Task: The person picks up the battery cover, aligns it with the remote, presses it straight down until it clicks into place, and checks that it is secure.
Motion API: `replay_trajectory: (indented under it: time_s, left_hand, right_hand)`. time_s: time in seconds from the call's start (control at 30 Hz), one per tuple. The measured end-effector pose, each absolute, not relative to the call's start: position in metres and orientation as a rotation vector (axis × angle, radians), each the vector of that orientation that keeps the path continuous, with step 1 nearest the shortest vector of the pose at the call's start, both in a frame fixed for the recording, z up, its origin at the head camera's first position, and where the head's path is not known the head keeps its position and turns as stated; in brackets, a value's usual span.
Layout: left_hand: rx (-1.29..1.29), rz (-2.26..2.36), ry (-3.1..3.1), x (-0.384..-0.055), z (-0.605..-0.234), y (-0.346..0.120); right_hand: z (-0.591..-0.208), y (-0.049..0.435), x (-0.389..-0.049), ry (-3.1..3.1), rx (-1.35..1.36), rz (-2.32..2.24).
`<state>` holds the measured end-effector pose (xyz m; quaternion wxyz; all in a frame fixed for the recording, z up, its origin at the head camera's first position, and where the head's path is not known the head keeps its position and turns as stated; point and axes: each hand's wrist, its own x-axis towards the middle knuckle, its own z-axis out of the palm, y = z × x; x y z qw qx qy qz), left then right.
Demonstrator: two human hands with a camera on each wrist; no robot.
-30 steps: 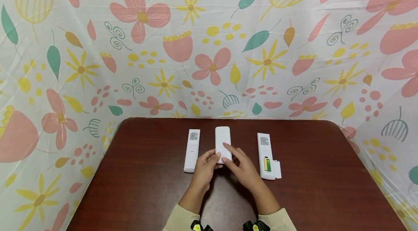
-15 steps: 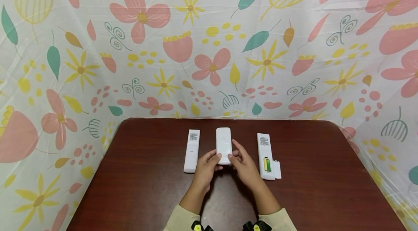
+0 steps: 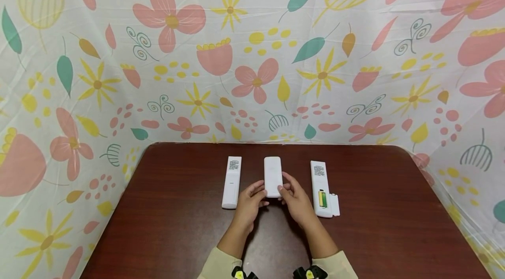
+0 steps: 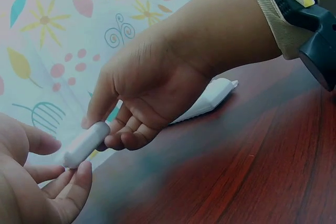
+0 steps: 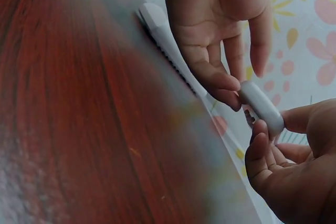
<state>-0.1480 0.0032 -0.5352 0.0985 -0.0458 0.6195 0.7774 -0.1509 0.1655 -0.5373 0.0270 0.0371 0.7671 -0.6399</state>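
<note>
A white remote control (image 3: 273, 176) is held back side up over the middle of the table. My right hand (image 3: 300, 202) pinches its near right edge, thumb (image 5: 296, 119) on top and curled fingers below. Dark buttons show on its underside in the right wrist view. My left hand (image 3: 247, 204) is at the left edge; its fingertips (image 5: 231, 83) are at the remote's side while its thumb (image 5: 258, 59) stands away. To the right lies another remote (image 3: 320, 180), its battery (image 3: 323, 199) exposed and its cover (image 3: 335, 205) beside the slot.
A third white remote (image 3: 232, 182) lies back up to the left of my left hand. The dark brown table (image 3: 165, 235) has its far edge against a flower-printed curtain (image 3: 252, 73). Black wrist devices (image 3: 309, 273) sit at both sleeves.
The held remote has shifted slightly right. My right index finger has left its back for the right edge, with the thumb now at that edge. My left thumb has come off the remote.
</note>
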Motion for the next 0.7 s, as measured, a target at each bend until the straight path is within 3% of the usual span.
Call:
replay_trajectory:
  time_s: [0.7]
  left_hand:
    - [-0.178, 2.254, 1.974, -0.149, -0.545, 0.003]
  right_hand:
    - [-0.548, 0.163, -0.15, 2.434, 0.126, -1.809]
